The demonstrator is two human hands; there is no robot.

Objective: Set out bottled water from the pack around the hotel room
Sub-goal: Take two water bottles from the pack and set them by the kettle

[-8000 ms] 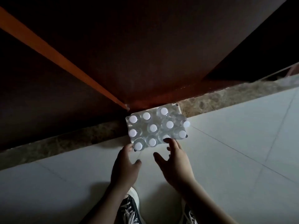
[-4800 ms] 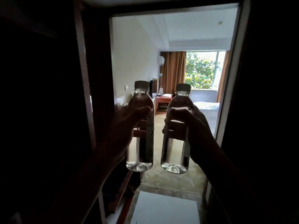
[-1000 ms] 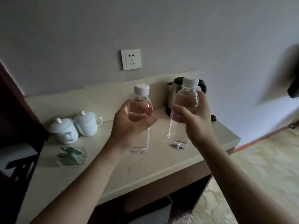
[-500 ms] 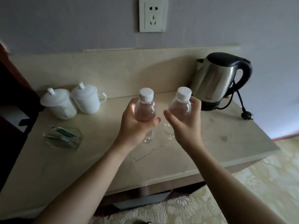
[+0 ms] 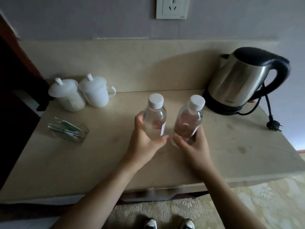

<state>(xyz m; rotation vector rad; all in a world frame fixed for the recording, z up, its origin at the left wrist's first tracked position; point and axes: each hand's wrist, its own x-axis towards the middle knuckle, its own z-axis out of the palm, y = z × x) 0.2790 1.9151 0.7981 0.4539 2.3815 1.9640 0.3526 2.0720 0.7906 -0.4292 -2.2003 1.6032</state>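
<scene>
Beige counter beneath a wall socket: the left hand and right hand each keep a closed grip on a water bottle mid-counter; both should settle upright, clear of the kettle at the back right corner.

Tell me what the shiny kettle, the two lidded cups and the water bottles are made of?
The kettle looks like brushed steel, since its body gives soft reflections, with a matte black handle and base, probably plastic. The lidded cups look like glazed white ceramic: opaque and smooth, though plastic is possible. The bottles are clear thin plastic, see-through to the fingers, with white plastic caps.
</scene>
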